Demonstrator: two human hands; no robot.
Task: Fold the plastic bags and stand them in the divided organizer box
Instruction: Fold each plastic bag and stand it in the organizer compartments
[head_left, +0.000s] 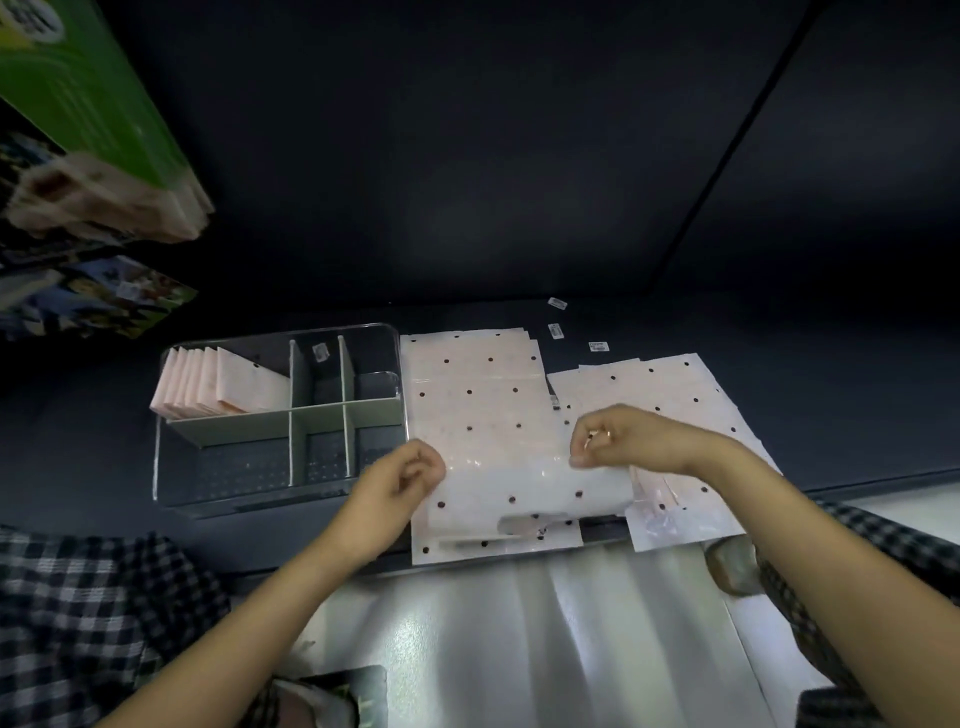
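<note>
At 6 o'clock, nearest to the person, the pale pink plastic bag with dark dots lies flat on the dark table, its near edge reaching the table edge. The left hand pinches its left edge and the right hand pinches its right edge, fingers curled on the film. A pile of same bags lies just beside it at 3 o'clock. At 9 o'clock stands the clear organizer box with grey dividers. Its far-left compartment holds a row of folded bags, standing and leaning. One far middle compartment holds a small label.
</note>
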